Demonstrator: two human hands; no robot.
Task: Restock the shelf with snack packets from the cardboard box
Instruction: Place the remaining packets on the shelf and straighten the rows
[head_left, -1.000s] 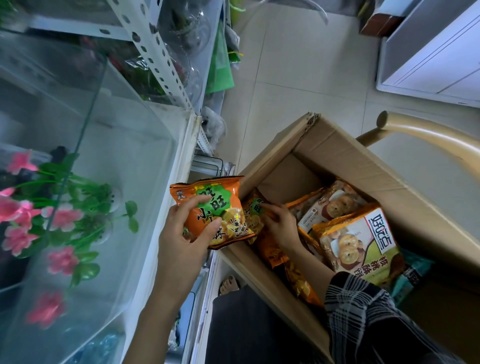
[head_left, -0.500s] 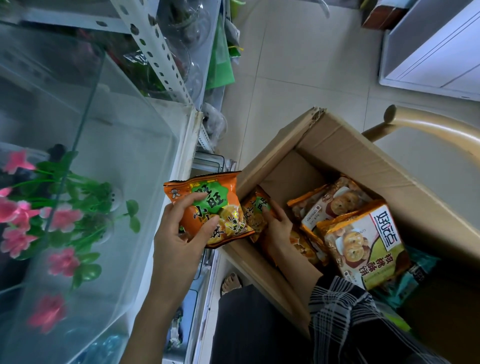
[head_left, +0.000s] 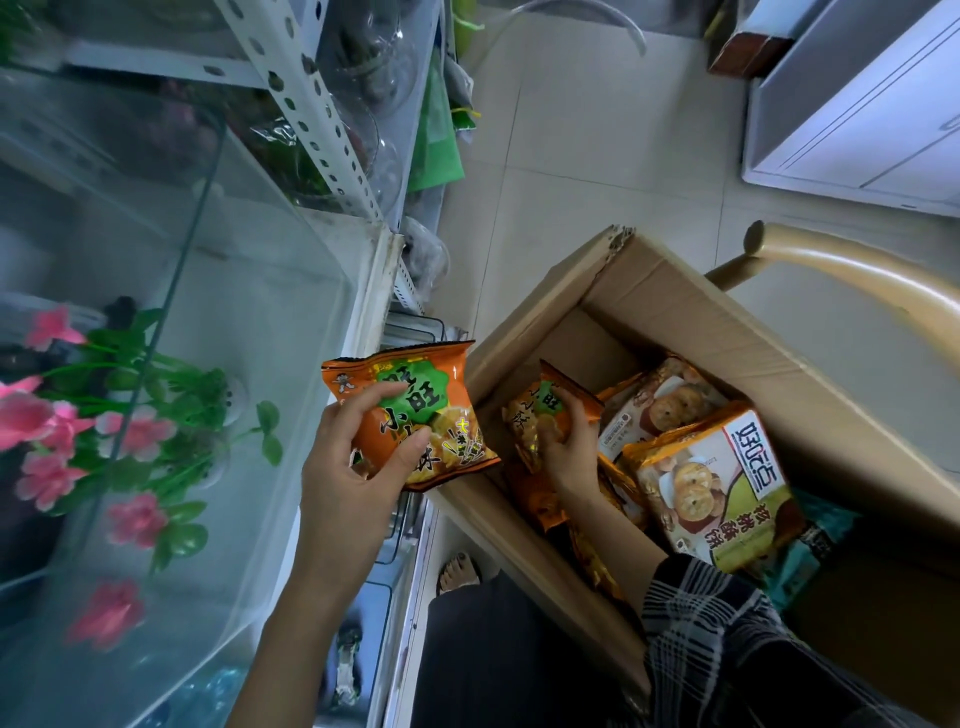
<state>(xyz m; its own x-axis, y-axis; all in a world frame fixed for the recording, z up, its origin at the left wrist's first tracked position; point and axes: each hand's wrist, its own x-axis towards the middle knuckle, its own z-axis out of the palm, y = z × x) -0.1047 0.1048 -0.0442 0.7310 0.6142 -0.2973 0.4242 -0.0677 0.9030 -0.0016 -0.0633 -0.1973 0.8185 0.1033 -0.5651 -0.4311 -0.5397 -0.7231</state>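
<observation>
An open cardboard box (head_left: 670, 291) stands on the floor to my right, with several snack packets inside. My left hand (head_left: 353, 467) grips an orange snack packet with a green label (head_left: 415, 410), held up beside the box's left wall near the white shelf edge (head_left: 374, 291). Inside the box, my right hand (head_left: 563, 447) grips a second orange packet (head_left: 545, 405), lifted on end. Two larger biscuit packets (head_left: 722, 478) lie to the right of it, and more orange packets lie underneath.
A glass tank (head_left: 218, 270) with pink artificial flowers (head_left: 57, 426) fills the shelf at left. A perforated metal upright (head_left: 306, 104) rises behind it. A curved wooden chair back (head_left: 852, 260) crosses behind the box. A white cabinet (head_left: 852, 119) stands at top right. My foot (head_left: 457, 571) shows below.
My right hand has lifted an orange packet up out of the pile inside the box. The left hand keeps its packet in much the same place.
</observation>
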